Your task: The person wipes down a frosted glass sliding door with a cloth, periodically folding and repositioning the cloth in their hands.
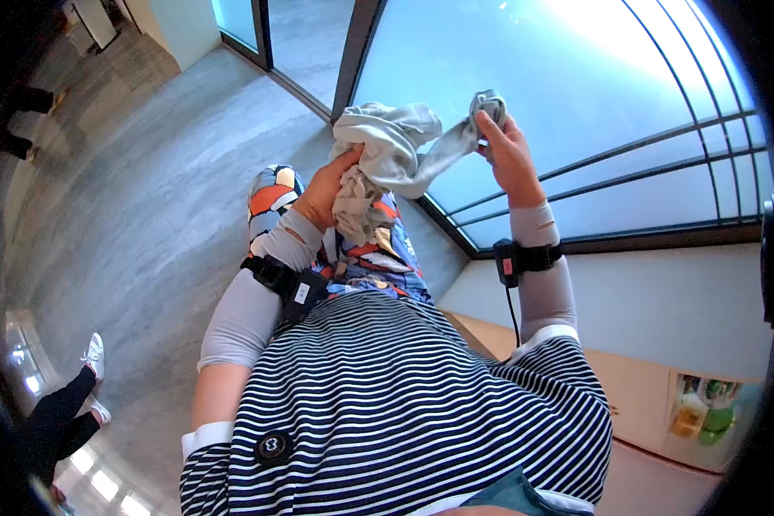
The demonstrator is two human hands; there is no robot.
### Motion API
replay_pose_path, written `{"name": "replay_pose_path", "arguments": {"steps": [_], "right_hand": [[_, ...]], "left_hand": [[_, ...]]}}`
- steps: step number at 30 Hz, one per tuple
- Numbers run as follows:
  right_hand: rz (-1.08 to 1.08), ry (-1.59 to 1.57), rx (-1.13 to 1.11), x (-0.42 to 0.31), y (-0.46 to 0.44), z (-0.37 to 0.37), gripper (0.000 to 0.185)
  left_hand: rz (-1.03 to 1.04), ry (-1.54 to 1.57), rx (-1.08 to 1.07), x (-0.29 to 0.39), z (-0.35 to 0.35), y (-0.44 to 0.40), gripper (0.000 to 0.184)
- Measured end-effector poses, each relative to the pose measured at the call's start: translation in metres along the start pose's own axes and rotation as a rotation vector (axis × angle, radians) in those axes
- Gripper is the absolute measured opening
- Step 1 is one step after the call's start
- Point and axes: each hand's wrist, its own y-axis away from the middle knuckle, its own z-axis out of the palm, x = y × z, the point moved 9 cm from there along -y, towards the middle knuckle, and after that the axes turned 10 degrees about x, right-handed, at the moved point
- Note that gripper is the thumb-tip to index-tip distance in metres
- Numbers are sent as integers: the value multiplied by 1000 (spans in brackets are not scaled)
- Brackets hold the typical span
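A bunched light grey-green cloth (391, 142) is held up between my two hands, above the patterned trousers. My left hand (322, 189) is closed around its left side, where crumpled folds hang below the fingers. On the right, my right hand (509, 155) pinches a rolled or looped end of the cloth between thumb and fingers. A narrower stretch of fabric runs between the hands. Some of the fingers of both hands are hidden behind the fabric.
A dark-framed frosted glass panel (568, 103) stands behind my right hand. Grey tiled floor (163, 206) spreads to the left. Another person's legs (64, 417) with white shoes show at the lower left. A pale cabinet (636, 391) is at the lower right.
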Motion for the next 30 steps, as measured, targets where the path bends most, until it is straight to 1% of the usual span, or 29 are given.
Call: {"name": "replay_pose_path", "arguments": {"steps": [1, 2, 3, 4, 5, 6, 7, 8, 9, 11, 12, 13, 14, 15, 16, 18, 19, 20, 21, 22, 23, 24, 25, 26, 27, 28, 29, 30], "right_hand": [[-1, 0, -2, -5, 5, 6, 51], [-6, -156, -176, -16, 22, 31, 58], [-10, -313, -349, -25, 40, 54, 64], [28, -320, -376, -12, 47, 63, 72], [-57, -180, -480, -23, 63, 84, 73], [-85, -46, -481, -15, 66, 93, 70], [-112, 88, -484, -9, 69, 100, 68], [-56, 30, -395, -6, 68, 98, 55], [-53, 29, -397, -3, 65, 97, 55], [-139, -97, -313, -7, 50, 85, 46], [-200, -113, -241, -11, 41, 76, 42], [-191, -187, -185, -24, 42, 69, 39], [-254, -103, -106, -34, 41, 62, 40], [-321, -16, -20, -44, 39, 53, 41], [-334, -13, -9, -46, 36, 46, 41], [-750, 538, 220, -74, 38, 24, 44], [-938, 626, 324, -95, 36, 2, 49], [-1015, 648, 366, -116, 30, -27, 52], [-1268, 795, 523, -154, 34, -51, 54], [-1332, 915, 728, -188, 44, -72, 53], [-1381, 990, 866, -218, 48, -99, 53], [-1448, 1101, 1032, -245, 58, -115, 54], [-1508, 1067, 1104, -260, 61, -138, 53], [-1512, 1202, 1200, -264, 62, -146, 54], [-1507, 1340, 1293, -268, 62, -149, 54], [-1479, 1401, 1249, -263, 51, -151, 55], [-1450, 1461, 1202, -256, 40, -147, 56], [-1537, 1503, 1179, -243, 35, -135, 55]], "left_hand": [[10, 55, -111, 4, 5, -2, 43], [11, 27, -57, 5, 6, -2, 46], [10, 27, -57, 3, 13, -2, 46], [-34, 40, 2, -4, 25, 0, 46], [-80, 54, 62, -10, 29, 1, 46], [-150, 23, -173, -20, 33, -3, 46], [-153, 24, -172, -22, 39, -1, 46], [-51, -99, -61, -17, 39, -1, 47], [53, -220, 53, -8, 36, 1, 49], [162, -461, 100, 6, 27, 1, 53], [2, -272, 4, -3, 26, -4, 62], [-158, -82, -93, -13, 31, -3, 72], [-115, -122, -15, -10, 22, -4, 72], [-114, -131, -25, -11, 21, -4, 72], [-104, -141, -69, -11, 21, -5, 72], [-59, -223, -159, -5, 31, 5, 72], [-20, -262, -94, 1, 18, 0, 72], [15, -264, -40, 9, 6, 0, 71], [47, -266, 16, 21, -7, 1, 69], [53, -193, 41, 34, -29, 0, 66], [58, -119, 68, 47, -50, -1, 63], [124, -96, 164, 62, -67, 2, 60], [194, -73, 259, 76, -83, 6, 57], [197, -80, 244, 84, -95, 4, 57], [213, -52, 301, 91, -117, 0, 56], [228, -21, 358, 95, -130, -4, 55], [229, -21, 346, 93, -128, -4, 55], [214, 4, 320, 89, -126, -3, 53]]}}
